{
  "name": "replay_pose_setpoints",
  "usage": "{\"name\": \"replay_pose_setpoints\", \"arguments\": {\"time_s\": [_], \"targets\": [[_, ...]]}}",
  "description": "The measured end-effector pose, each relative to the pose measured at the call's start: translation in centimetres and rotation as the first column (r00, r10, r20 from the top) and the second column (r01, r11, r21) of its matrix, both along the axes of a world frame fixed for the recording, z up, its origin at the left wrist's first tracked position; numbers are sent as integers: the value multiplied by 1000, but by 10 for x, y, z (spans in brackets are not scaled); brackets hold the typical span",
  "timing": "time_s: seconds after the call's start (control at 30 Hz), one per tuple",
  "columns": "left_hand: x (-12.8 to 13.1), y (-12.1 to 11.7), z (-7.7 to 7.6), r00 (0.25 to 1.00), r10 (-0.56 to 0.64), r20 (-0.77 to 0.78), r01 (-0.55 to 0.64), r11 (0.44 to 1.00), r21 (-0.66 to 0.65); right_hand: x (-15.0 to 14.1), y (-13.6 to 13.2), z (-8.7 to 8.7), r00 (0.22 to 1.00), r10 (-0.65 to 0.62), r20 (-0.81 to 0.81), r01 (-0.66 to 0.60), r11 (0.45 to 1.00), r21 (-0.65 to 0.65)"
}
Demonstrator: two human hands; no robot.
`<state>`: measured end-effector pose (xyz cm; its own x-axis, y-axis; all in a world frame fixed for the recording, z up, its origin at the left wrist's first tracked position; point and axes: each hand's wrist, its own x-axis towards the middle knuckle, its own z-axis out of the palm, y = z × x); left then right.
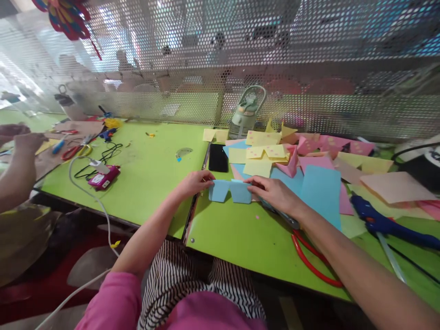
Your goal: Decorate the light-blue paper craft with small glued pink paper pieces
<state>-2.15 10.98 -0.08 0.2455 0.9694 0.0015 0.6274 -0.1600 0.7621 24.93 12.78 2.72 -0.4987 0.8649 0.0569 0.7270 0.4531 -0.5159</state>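
Fingers of the left hand (197,183) are pinching the upper left corner of a blue paper cutout (219,191), and those of the right hand (272,192) are gripping its upper right corner, over the green table (233,245). Taking the cutout as the clock's centre, a phone (218,158) is lying just short of twelve, a water bottle (242,123) is standing between twelve and one, loose coloured paper (321,188) is lying from one to three, a glue gun (388,225) is resting at three, and red-handled scissors (313,273) are lying at four, partly hidden by the right arm. Between the two flaps, what is joining them is probably a narrow strip; detail is blurring there. Uneven pulling could be tearing or creasing that strip. Lowering the right arm could be knocking the scissors; sweeping it outward could be scattering the sheets. No brand or writing is showing legibly: any print on the pink socket box (104,178) at nine is appearing too small to read.
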Motion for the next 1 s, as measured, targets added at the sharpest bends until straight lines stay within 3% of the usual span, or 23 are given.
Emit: {"name": "replay_pose_setpoints", "arguments": {"time_s": [0.47, 0.8, 1.0], "targets": [[0, -3, -2, 999, 15, 30, -19, 992, 126, 10, -3, 4, 998, -26, 57, 25, 1000, 16], [-4, -2, 0, 983, 172, 57, -180, 968, 176, 13, -5, 6, 997, -58, 43, 57, 998, 22], [-6, -3, -2, 967, 234, 101, -251, 944, 215, 22, -7, 17, 997, -77, 3, 76, 995, 57]]}}
